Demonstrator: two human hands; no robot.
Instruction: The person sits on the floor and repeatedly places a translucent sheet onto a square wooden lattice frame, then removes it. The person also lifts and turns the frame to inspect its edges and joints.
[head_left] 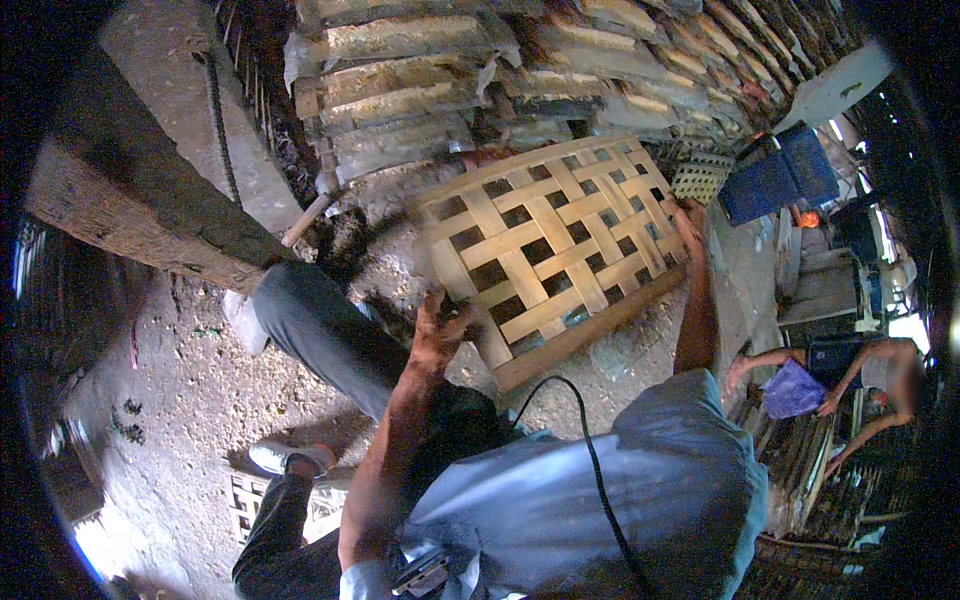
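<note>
A shallow crate of pale woven bamboo strips [565,235], with square gaps in its weave, is tilted in front of me above the floor. My right hand [688,222] grips its far right end, the fingers over the edge. Beside its near left corner is my left hand [438,330], fingers apart; the thumb is close to the rim, and I cannot tell whether it touches. The crate's left end is smeared by motion. A clear plastic piece [612,355] lies under its near side.
A thick wooden beam [150,210] slants in from the left. Stacked slatted rows [400,85] fill the back. A smaller woven basket [703,172] and a blue bin [780,178] stand at right. Farther right, a person [870,370] holds a purple cloth or bag [797,388].
</note>
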